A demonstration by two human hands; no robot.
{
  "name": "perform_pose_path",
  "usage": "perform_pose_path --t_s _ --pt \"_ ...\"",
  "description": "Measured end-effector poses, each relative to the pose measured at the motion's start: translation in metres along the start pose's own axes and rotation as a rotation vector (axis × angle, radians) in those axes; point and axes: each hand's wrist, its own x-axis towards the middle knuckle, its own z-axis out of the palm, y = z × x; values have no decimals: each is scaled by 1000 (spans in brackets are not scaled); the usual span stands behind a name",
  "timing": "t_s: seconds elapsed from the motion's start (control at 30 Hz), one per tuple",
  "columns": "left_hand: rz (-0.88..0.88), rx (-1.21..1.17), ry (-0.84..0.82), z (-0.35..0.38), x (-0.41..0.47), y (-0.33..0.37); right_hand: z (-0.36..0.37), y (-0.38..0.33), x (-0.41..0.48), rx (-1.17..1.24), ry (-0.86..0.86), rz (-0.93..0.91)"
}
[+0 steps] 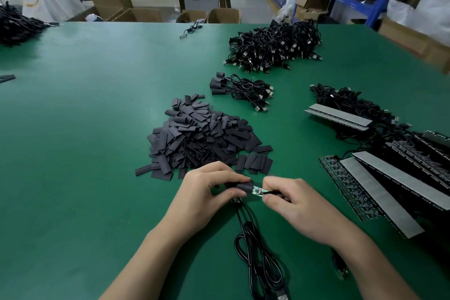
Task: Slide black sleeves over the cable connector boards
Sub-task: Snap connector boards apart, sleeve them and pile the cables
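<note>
From the head camera, both hands work low over the green table (73,129). The left hand (207,192) pinches a black sleeve (239,186) between thumb and fingers, and the right hand (294,204) grips the cable (275,193) just behind a small green connector board (257,190). The sleeve's open end meets the left end of the board, most of which shows bare between the two hands. The rest of the cable trails toward the near edge in loose black loops (258,258). Just beyond the hands lies a heap of loose black sleeves (202,136). Farther off sits a small bundle of cables with sleeves on (239,90), and behind it a large pile of cables (275,46). To the right, strips of boards with grey backing (379,192) lie among more cables.
</note>
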Motion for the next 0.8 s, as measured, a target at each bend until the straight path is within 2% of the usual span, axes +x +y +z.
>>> perform_pose_path --t_s 0.17,0.43,0.8 --pt "31 23 -17 2 -2 1 3 0 0 -22 34 6" --pt "56 71 85 7 -3 3 -2 -3 0 101 84 44" --pt "109 66 118 8 -4 7 -2 -6 -1 92 85 59"
